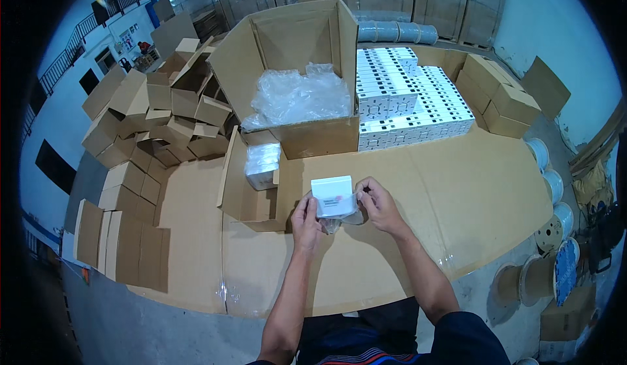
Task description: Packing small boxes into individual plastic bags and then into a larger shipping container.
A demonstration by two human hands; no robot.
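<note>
White box point(332, 194) sits between your two hands, held just above the cardboard-covered table point(457, 195), near its front edge and in line with your body. A clear plastic wrap point(339, 216) hangs at its lower side. Your left hand point(305, 220) grips the box's left edge, fingers curled around it. Your right hand point(377, 205) pinches the right edge, thumb and fingertips closed on the box and wrap.

Just left of the hands, a small open carton point(251, 198) holds a wrapped white bundle point(262, 166). Behind it stands a large open carton point(294, 78) with crumpled clear plastic point(300, 97) inside. Beside that carton, to the right, a stack of white boxes point(408, 97) is set in neat rows. Brown closed cartons point(499, 97) lie further right. Empty folded cartons point(157, 117) pile up at far left. Spools point(555, 221) rest on the floor to the right.
</note>
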